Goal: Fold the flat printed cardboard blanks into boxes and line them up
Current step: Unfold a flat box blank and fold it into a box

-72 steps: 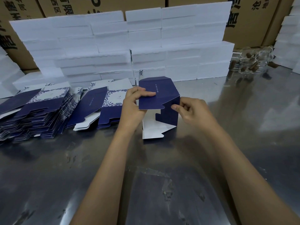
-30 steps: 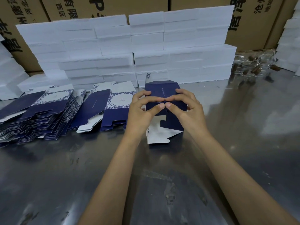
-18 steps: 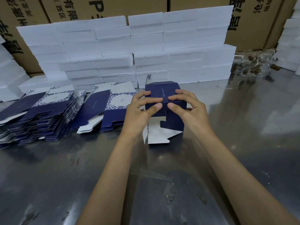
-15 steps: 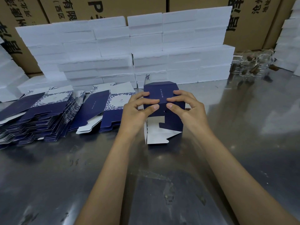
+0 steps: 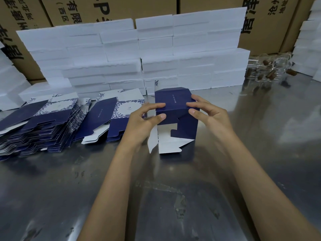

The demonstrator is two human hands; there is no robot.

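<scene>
So a second ago my fingertips were meeting in the middle of the box's point(image 5: 175, 108) top edge, and now they've slid apart to the two corners. My left hand point(image 5: 144, 122) pinches the near left corner, thumb on the front face and index along the top panel. My right hand point(image 5: 208, 113) does the same on the right corner, fingers curled over the top and thumb on the front. So both hands are clamped on the box, not on each other. I read that as the top fold being creased down and me running along the edge to set it.

The box stands upright on the metal table point(image 5: 260, 153), right between my hands. Below my thumbs the front is not closed: a notched blue flap and white inner flaps point(image 5: 168, 145) hang open toward me, so this end needs tucking before the box can go in any line.

Left of my left hand, near but not touching, sit the flat blanks point(image 5: 43, 126) in a sloppy fanned pile, with plenty left. Beyond my fingertips there's a wall of white foam blocks point(image 5: 139, 54), and brown shipping cartons point(image 5: 121, 7) behind that. Off past my right hand, well apart, are some clear glass bottles point(image 5: 271, 70) with brown stoppers. The tabletop is shiny, scuffed steel and looks slippery.
</scene>
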